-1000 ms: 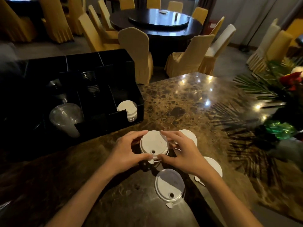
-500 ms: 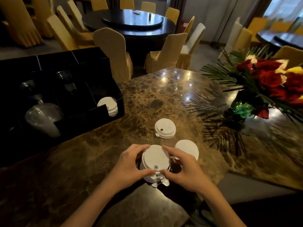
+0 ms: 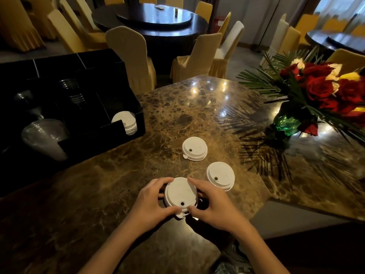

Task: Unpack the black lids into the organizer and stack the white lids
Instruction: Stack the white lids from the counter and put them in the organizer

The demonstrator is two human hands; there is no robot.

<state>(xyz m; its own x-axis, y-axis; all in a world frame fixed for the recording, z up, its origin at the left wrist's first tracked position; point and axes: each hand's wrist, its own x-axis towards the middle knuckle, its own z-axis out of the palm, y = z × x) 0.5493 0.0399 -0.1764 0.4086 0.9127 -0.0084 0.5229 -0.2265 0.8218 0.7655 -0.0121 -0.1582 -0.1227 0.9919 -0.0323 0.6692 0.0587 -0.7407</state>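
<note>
my left hand [image 3: 150, 206] and my right hand [image 3: 215, 208] curl around a small stack of white lids [image 3: 180, 193] near my edge of the marble counter [image 3: 177, 107]. each grip is half closed on the stack's rim: forefingers round the far side, thumbs meeting at the near side by the little tabs that stick out there. the top lid shows its sip hole toward me. i cannot tell whether the stack rests on the counter or sits just above it.

just to the right of my right hand lies a single white lid [image 3: 220, 176], flat on the counter, and farther away another white lid [image 3: 195, 148], the two apart from each other. at the left stands the black organizer [image 3: 122, 76]. its front right compartment holds a pile of white lids [image 3: 124, 122], and a clear plastic cup [image 3: 44, 138] lies tilted in a left compartment. a bouquet of red roses [image 3: 316, 89] stands at the right.
</note>
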